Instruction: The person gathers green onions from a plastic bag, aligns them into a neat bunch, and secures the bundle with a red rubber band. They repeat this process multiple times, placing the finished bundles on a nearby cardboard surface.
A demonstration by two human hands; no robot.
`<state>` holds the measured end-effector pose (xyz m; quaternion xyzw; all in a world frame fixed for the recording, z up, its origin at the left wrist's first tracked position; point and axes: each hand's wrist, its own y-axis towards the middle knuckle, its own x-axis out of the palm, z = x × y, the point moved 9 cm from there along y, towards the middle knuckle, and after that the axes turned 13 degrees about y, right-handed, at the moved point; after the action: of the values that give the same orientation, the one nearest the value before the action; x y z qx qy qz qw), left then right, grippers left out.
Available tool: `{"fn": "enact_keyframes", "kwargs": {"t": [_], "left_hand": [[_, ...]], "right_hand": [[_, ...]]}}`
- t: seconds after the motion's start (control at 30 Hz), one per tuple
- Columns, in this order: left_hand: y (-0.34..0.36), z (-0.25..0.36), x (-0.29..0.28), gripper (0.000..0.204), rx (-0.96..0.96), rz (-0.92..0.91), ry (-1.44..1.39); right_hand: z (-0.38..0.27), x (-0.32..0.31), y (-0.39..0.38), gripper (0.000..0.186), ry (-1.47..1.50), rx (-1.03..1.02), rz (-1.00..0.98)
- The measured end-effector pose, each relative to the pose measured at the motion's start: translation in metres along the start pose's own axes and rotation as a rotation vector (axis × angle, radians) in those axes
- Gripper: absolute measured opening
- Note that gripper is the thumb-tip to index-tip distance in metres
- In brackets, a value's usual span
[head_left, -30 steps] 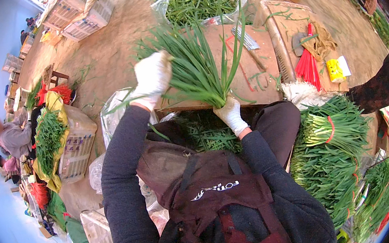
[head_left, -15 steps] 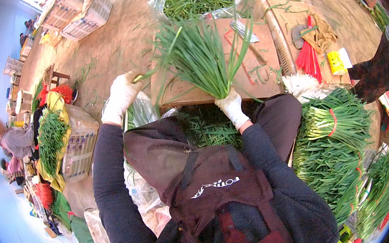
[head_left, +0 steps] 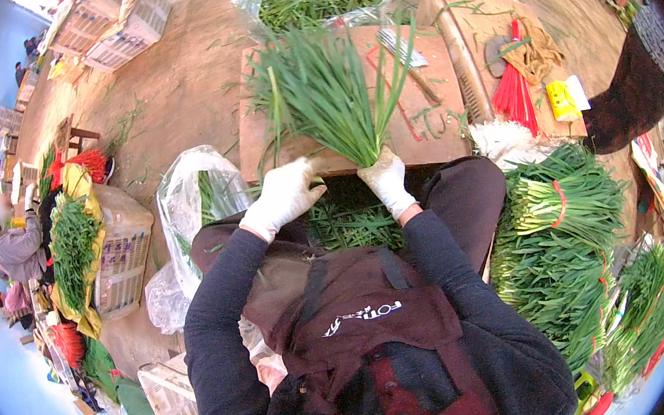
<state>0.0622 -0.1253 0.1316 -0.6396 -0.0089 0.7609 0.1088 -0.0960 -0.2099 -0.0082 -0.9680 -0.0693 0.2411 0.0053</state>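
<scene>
Your right hand [head_left: 386, 182], in a white glove, is closed around the pale lower ends of a bunch of long-leaved greens [head_left: 332, 95]. The leaves fan up and to the left over the tan worktop [head_left: 441, 65], with the gripped ends at its near edge. Your left hand [head_left: 285, 199], gloved too, is just to the left of those ends, its fingers bent; you cannot tell from this view whether it pinches anything. A tool with a metal blade and a wooden handle [head_left: 425, 86] lies on the worktop, right of the leaves. Beyond the far edge, a clear plastic bag [head_left: 248, 6] holds more greens. Loose greens [head_left: 355, 228] lie below the near edge, between your legs. To your right you have red strips [head_left: 514, 100] beside a tan cloth [head_left: 539, 56], a yellow packet [head_left: 561, 100], and stacked bundles of greens [head_left: 558, 262], the top one bound with a red band [head_left: 560, 203].
</scene>
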Motion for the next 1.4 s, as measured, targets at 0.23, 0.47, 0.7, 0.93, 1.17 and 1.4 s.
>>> {"fn": "enact_keyframes", "kwargs": {"t": [0.23,0.47,0.7,0.93,1.17,1.4], "left_hand": [[0.052,0.025,-0.063,0.040,0.115,0.660,0.159],[0.098,0.033,-0.022,0.011,0.276,0.421,0.379],[0.083,-0.074,-0.056,0.018,-0.470,0.618,-0.737],[0.028,-0.091,-0.022,0.032,-0.262,0.125,-0.051],[0.031,-0.057,0.087,0.013,-0.287,0.337,0.221],[0.015,-0.024,0.082,0.009,-0.150,0.332,0.242]], "right_hand": [[-0.013,-0.003,-0.001,0.035,-0.116,-0.183,0.058],[-0.010,-0.002,0.002,0.053,-0.159,-0.103,-0.012],[-0.017,-0.008,-0.001,0.050,-0.032,-0.121,-0.008],[0.002,0.001,0.006,0.044,0.012,0.050,-0.036],[0.001,0.004,0.007,0.042,0.049,0.002,-0.049],[-0.008,-0.003,0.003,0.045,-0.046,-0.050,-0.021]]}}
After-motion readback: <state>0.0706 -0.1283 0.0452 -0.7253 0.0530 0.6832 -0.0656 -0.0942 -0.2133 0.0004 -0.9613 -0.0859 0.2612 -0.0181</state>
